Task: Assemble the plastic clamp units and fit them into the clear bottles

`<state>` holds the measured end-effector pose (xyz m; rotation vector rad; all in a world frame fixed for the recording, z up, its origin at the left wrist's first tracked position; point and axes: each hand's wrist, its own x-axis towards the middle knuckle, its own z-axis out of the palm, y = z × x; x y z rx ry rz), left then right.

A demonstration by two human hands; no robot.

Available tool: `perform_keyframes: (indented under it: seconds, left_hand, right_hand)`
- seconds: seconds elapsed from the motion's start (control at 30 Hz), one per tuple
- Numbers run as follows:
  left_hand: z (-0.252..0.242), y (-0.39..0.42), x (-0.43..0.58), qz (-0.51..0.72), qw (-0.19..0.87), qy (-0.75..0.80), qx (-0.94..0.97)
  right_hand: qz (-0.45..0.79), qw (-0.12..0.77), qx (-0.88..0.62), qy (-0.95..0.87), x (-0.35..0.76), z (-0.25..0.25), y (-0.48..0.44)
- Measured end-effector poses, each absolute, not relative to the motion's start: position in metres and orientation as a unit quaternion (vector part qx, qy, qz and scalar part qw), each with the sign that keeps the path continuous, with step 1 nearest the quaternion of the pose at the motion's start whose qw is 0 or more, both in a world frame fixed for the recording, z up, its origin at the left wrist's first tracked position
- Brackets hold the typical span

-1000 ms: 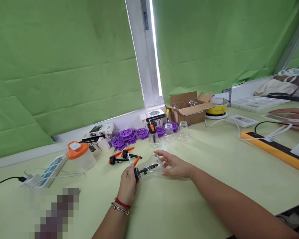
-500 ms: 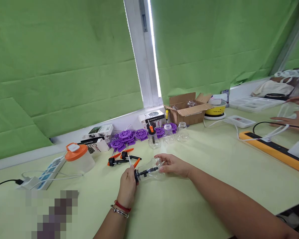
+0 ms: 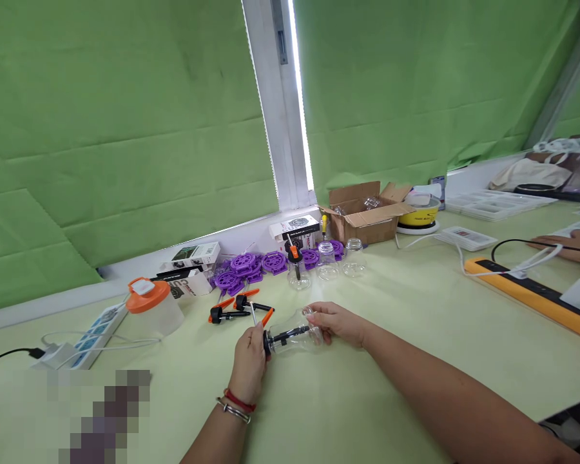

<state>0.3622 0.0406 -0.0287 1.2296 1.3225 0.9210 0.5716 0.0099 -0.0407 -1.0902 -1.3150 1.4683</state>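
Both hands and the bottle have slid slightly right since the earlier frame. The right fingers were loose then and now wrap the base. The co-worker's hand at far right has dropped flat.

Left to right:
- A white power strip (image 3: 94, 332), a translucent jar with orange lid (image 3: 152, 306) and spare black-and-orange pump heads (image 3: 234, 308) lie loose.
- The left hand (image 3: 252, 357) has its fingers closed tight on the black pump collar with orange nozzle (image 3: 267, 338).
- The clear plastic bottle (image 3: 297, 334) lies on its side between the two hands, low over the pale green worktop (image 3: 367, 399). I can't tell whether it touches.
- The right hand (image 3: 339, 322) has its fingers curled round the bottle's base end.
- Behind stand small clear upright bottles (image 3: 328, 261).
- Far right are a long orange power strip (image 3: 526, 288) and the co-worker's hand (image 3: 565, 241), well apart.

Risks, as I judge them:
- The bottle wall looks slick and thin, so a hard squeeze could dent it.
- A weak right grip could let the bottle spin or roll away.
- The collar could seat crooked on the neck if the two hands aren't in line.
- The left wrist sits near the spare pump heads and could knock them.
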Motion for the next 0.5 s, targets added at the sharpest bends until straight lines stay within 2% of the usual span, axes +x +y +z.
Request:
perform_keyframes:
  seconds: [0.5]
  left_hand:
    - [-0.0367,0.0443,0.3596,0.386,0.489,0.538,0.568]
  right_hand:
    - [0.581,0.41,-0.47,-0.522,0.5722,-0.0487,0.012]
